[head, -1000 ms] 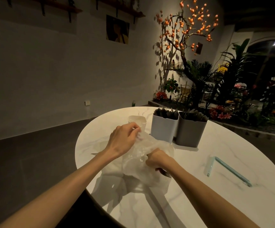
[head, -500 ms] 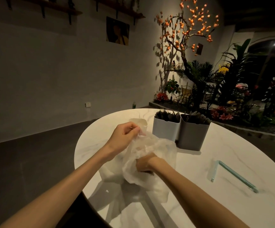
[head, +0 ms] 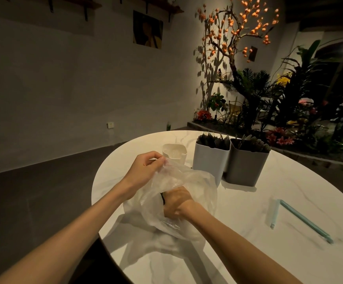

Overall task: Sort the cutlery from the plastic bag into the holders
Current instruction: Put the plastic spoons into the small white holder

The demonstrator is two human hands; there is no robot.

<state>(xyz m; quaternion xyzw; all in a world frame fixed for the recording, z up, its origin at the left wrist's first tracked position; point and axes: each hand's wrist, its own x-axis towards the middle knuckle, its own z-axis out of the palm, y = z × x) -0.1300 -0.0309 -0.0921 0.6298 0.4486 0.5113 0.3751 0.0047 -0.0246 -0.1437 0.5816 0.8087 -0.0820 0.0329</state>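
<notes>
1. Here the left hand (head: 146, 171) pinches the upper edge of the clear plastic bag (head: 189, 181), fingers and thumb curled round the film and holding the mouth up above the table (head: 248, 253)
2. The right hand (head: 176, 201) is pushed into the bag's opening with its back turned up; its fingers are curled down inside, and a short dark piece (head: 163, 199) shows just at its left edge, though what it is, and whether the fingers grip it, cannot be told
3. The bag sits crumpled on the near-left part of the white marbled table, between the person and the holders, its lower folds spread flat on the top
4. A small cream holder (head: 174, 154) stands just behind the left hand, with little visible inside
5. To its right stand a light grey holder (head: 209, 162) and a darker grey holder (head: 246, 167), side by side and touching or nearly so, both packed with dark cutlery whose ends stick up over the rims
6. Well apart on the right of the table lies a pale teal clip (head: 301, 219), its long bar and a shorter piece forming a narrow V
7. Behind the table are a plain wall, a tree with orange lights (head: 238, 27) and a bed of plants (head: 289, 111)
</notes>
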